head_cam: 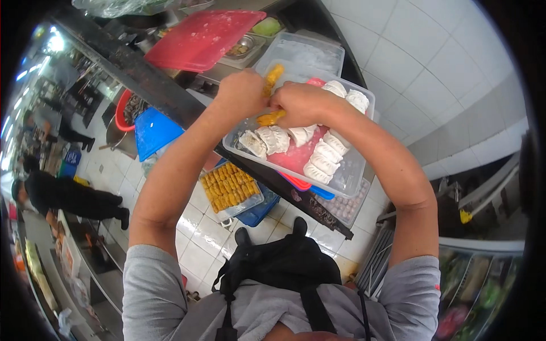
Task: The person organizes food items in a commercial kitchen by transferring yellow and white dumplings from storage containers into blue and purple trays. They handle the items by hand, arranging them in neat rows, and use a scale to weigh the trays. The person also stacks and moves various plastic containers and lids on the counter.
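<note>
Over a clear plastic tub, my left hand and my right hand meet with curled fingers, their tips hidden. One yellow food roll lies against the left hand's knuckles; another yellow piece shows beneath the right hand's fingers. Whether either is gripped is unclear. Inside the tub, white pleated dumplings stand in rows on a red sheet, partly under my right forearm. Below the counter edge, a tray holds many yellow rolls in close rows.
A red lid lies at upper left, near a metal bowl. Another clear container sits behind the tub. A dark counter edge runs diagonally. On the left are a blue lid, a red basin and a person in black.
</note>
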{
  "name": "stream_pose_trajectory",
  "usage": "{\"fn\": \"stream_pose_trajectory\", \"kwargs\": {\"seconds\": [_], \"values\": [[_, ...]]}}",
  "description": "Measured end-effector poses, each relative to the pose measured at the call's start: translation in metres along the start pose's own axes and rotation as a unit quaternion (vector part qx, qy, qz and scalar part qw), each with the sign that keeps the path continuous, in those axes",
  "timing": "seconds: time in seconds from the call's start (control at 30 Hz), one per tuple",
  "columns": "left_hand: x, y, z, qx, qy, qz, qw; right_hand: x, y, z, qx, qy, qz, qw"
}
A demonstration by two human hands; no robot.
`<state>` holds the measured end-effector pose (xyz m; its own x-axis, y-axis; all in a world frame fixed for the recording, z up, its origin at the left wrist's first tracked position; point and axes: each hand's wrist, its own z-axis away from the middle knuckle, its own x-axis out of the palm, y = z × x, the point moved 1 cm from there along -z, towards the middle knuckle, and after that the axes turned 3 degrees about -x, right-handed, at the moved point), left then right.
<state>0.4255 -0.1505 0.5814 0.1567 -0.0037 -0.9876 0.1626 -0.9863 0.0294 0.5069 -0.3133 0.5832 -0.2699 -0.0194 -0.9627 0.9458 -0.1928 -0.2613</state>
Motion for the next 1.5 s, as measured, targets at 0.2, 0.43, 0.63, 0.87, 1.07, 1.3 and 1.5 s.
{"fn": "stream_pose_trajectory", "kwargs": {"seconds": [0.2,0.43,0.63,0.87,1.07,1.3,1.5], "values": [[0.016,0.016,0.013,0.009,0.082,-0.01,0.997,-0.026,0.056,0.003,-0.053,0.125,0.073,0.988],[-0.018,0.011,0.052,-0.037,0.087,0.221,0.971,-0.024,0.07,-0.03,-0.076,0.083,0.111,0.987],[-0.023,-0.044,0.179,-0.041,0.035,0.696,0.716,-0.021,0.062,-0.038,-0.023,-0.031,0.034,0.999],[0.208,-0.155,0.333,-0.332,-0.05,0.621,0.708,-0.019,0.056,0.002,0.016,0.079,-0.061,0.995],[0.376,-0.152,0.397,-0.362,-0.137,0.329,0.861,-0.046,-0.176,0.078,0.063,0.038,-0.164,0.984],[0.483,-0.136,0.406,-0.234,-0.125,0.177,0.948,0.292,-0.194,-0.014,0.152,-0.094,-0.176,0.968],[0.504,-0.146,0.434,-0.285,-0.072,0.258,0.92,0.55,-0.132,-0.085,0.04,-0.098,-0.095,0.99]]}}
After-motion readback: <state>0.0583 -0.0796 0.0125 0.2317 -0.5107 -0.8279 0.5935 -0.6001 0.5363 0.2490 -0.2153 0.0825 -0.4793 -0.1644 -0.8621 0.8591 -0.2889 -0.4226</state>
